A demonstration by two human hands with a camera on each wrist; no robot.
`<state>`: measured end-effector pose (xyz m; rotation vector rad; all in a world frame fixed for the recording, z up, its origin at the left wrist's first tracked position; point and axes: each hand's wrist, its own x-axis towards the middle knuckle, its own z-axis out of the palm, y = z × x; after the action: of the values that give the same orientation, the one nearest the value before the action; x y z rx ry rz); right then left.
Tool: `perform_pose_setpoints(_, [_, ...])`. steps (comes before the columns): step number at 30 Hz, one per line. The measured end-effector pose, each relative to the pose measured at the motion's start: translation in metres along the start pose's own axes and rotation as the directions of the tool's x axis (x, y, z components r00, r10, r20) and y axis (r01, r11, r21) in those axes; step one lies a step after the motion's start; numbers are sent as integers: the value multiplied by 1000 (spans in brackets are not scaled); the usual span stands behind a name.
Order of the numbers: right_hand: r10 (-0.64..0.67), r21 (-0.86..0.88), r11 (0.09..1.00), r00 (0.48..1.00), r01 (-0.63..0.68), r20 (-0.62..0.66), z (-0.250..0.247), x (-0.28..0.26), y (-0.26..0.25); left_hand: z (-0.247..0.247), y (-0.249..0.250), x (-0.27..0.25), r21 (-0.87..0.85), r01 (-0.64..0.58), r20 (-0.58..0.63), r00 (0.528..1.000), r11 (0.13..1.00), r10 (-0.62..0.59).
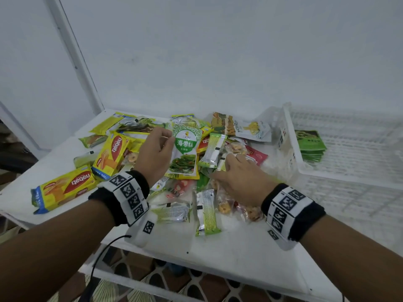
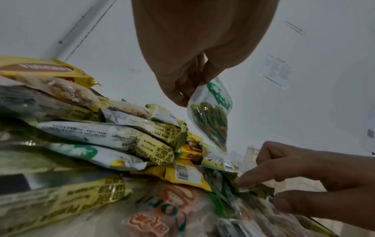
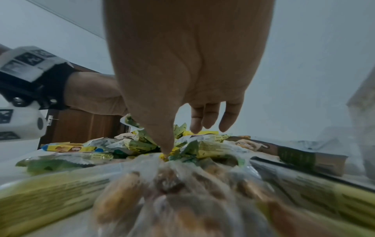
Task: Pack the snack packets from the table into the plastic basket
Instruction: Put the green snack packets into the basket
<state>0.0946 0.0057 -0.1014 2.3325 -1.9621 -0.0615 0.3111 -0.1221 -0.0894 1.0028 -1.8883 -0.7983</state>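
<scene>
My left hand [image 1: 169, 138] holds a green-and-white seaweed packet [image 1: 184, 149] upright by its left edge, lifted above the pile of snack packets [image 1: 209, 203]. In the left wrist view the same packet [image 2: 211, 115] hangs from the pinching fingers [image 2: 182, 89]. My right hand [image 1: 222, 168] is spread low over the middle of the pile. Its thumb [image 3: 166, 149] touches a packet while the other fingers [image 3: 202, 123] stay straight. From the left wrist its index fingertip [image 2: 241, 182] rests on a crumpled green wrapper [image 2: 255, 190]. The white plastic basket [image 1: 292, 136] stands to the right.
Several green packets [image 1: 310, 147] lie stacked in the basket's near left corner. Two yellow wafer packs [image 1: 65, 188] [image 1: 111, 155] lie at the left of the white table [image 1: 239, 253]. A white wall rises close behind the table. The table's front edge [image 1: 196, 277] runs below my wrists.
</scene>
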Motion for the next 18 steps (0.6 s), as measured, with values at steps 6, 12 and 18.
perform_pose_setpoints(6, [47,73,997,993,-39,-108,-9,25,-2,-12,4,13,-43,54,32,998,998,-52])
perform_pose_setpoints(12, [112,292,953,988,-78,-102,-23,53,-17,-27,4,9,-65,79,216,974,995,-64])
perform_pose_setpoints(18, [217,686,721,972,-97,-91,-31,80,-38,-44,-15,16,-198,129,310,949,972,-62])
